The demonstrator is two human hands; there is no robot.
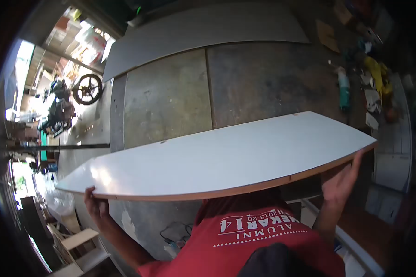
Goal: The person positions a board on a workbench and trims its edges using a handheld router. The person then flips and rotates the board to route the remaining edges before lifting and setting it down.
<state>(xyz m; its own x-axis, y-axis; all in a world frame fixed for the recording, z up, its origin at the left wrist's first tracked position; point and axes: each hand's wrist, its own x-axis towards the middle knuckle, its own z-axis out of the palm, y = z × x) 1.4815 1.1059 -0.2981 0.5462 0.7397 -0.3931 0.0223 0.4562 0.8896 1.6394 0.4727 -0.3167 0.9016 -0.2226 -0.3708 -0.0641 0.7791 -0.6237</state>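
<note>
A long white board (226,157) with a bare brown front edge spans the view in front of my red shirt, raised above the work table. My left hand (96,203) grips its left end, with fingertips showing over the near edge. At the right end, my right hand (339,182) supports the board from below, the thumb up along the edge and the other fingers partly hidden beneath. The board's underside is out of sight. Small dark nicks show along its far edge.
Beyond the board is a worn table top (171,92) with a grey panel (208,32) along its far side. A green-and-white bottle (344,90) and a yellow item (379,76) lie at right. A motorcycle (58,108) stands at left, above a wooden shelf piece (81,240).
</note>
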